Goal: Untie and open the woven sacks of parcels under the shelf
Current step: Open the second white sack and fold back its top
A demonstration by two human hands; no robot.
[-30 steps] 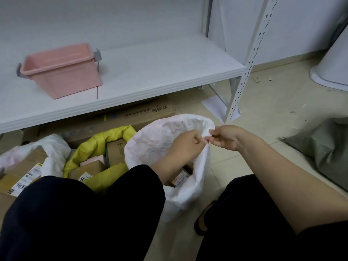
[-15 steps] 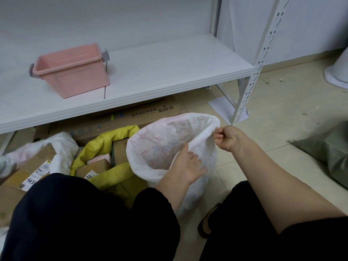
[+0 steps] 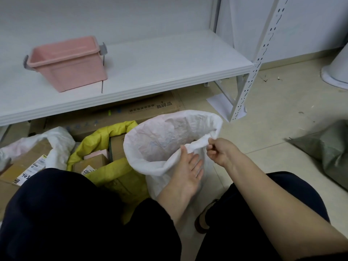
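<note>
Since a moment ago, her left hand [image 3: 189, 169] has flattened, fingers spread, against the white sack [image 3: 162, 140] below the shelf's [image 3: 169, 59] front edge; right hand [image 3: 219, 151] pinches its rim. Behind, a carton [image 3: 152, 108] reads "易碎品".

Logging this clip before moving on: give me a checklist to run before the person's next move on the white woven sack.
1. Mouth of the white woven sack untied and gaping: ok.
2. Right hand pinching the bunched rim: ok.
3. Left hand flat, fingers spread, on the sack's near outside wall, gripping nothing: ok.
4. Contents of this sack visible: cannot tell, only the lining shows.
5. Yellow woven sack beside it open, with brown cardboard parcels showing: ok.
6. Rim rolled down fully: not ok, the right side is bunched.
</note>
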